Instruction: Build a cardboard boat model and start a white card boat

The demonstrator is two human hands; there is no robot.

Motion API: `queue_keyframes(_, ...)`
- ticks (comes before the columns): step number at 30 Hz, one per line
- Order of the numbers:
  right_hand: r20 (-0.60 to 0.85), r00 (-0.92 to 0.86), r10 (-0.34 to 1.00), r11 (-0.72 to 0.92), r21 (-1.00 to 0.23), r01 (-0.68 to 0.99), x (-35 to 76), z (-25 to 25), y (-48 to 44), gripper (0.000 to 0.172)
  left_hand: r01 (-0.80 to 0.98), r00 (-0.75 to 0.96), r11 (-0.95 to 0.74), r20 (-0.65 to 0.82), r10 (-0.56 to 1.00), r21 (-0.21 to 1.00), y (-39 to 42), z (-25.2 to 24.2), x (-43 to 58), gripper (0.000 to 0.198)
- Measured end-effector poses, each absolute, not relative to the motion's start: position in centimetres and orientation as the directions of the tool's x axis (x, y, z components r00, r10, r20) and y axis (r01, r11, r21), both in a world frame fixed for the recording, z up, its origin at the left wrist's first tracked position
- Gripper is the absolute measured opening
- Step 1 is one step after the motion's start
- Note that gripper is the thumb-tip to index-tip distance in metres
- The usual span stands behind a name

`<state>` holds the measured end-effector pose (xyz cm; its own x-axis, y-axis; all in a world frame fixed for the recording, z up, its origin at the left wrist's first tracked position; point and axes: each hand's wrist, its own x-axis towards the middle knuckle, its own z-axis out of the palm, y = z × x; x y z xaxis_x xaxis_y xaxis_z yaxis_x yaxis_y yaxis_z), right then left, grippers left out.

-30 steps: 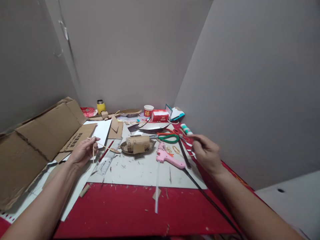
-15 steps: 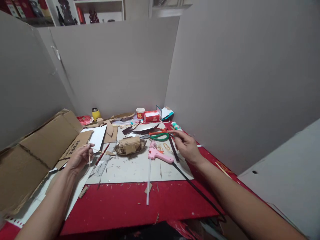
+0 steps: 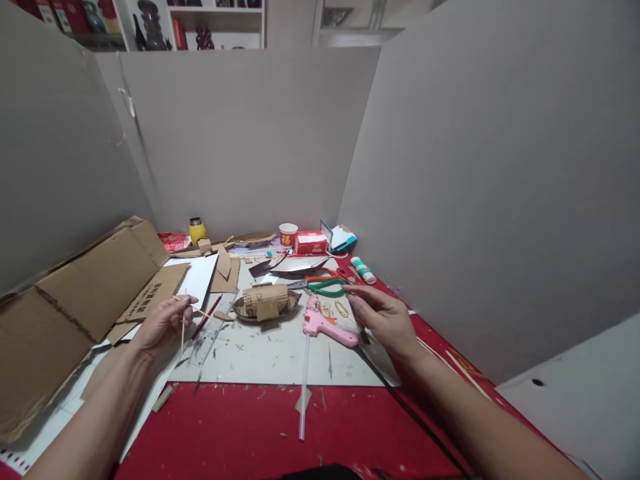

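Note:
My left hand [image 3: 167, 320] is closed on thin wooden sticks [image 3: 183, 330], which cross between its fingertips. One of these sticks reaches right and ends in a small cardboard paddle blade [image 3: 223, 316]. My right hand [image 3: 383, 317] hovers with thumb and fingers apart, and I see nothing held in it. Its fingertips are close to the green-handled scissors [image 3: 327, 288] and the rubber bands [image 3: 341, 308]. Just left of it, the pink glue gun [image 3: 327, 327] lies with a clear glue stick [image 3: 303, 393] sticking out. A cardboard model boat [image 3: 267, 303] sits on the white board [image 3: 250, 367].
A large folded cardboard piece [image 3: 105, 273] leans at the left. A clear ruler [image 3: 203, 343] and a dark red pencil [image 3: 207, 315] lie beside my left hand. At the back stand a yellow bottle [image 3: 197, 231], a paper cup [image 3: 288, 235] and a red tissue pack [image 3: 311, 242].
The camera view has shifted, so the table things appear slightly lower and farther right. My right hand has come slightly nearer to me, while my left hand keeps its hold on the sticks.

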<state>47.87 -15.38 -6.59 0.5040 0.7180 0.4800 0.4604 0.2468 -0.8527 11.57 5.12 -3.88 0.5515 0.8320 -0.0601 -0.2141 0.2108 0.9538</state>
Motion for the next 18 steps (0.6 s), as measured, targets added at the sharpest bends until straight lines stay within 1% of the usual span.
queue_keyframes(2,0.490,0.514,0.704,0.250,-0.849,0.466,47.8,-6.2,-15.4,0.026,-0.204,0.559,0.215,-0.067,0.827,0.955,5.0,-3.8,11.6,0.019)
queue_keyframes(4,0.512,0.487,0.708,0.247,-0.824,0.509,47.9,-6.0,-15.4,0.026,-0.194,0.562,0.216,-0.072,0.824,0.957,4.8,-3.8,11.7,0.020)
queue_keyframes(8,0.573,0.392,0.720,0.253,-0.743,0.619,48.5,-6.2,-15.2,0.025,-0.175,0.568,0.216,-0.081,0.819,0.960,4.5,-3.6,11.9,0.021)
queue_keyframes(11,0.612,0.363,0.703,0.267,-0.700,0.663,48.8,-6.1,-15.2,0.024,-0.156,0.588,0.240,-0.105,0.802,0.958,4.4,-3.7,12.0,0.019)
queue_keyframes(14,0.609,0.402,0.684,0.258,-0.717,0.647,48.9,-5.4,-15.6,0.023,-0.095,0.569,0.232,-0.139,0.811,0.968,4.6,-3.9,12.1,0.018)
queue_keyframes(18,0.602,0.531,0.596,0.228,-0.761,0.607,49.2,-4.4,-16.0,0.021,0.000,0.570,0.212,-0.175,0.803,0.977,5.0,-4.2,12.4,0.010)
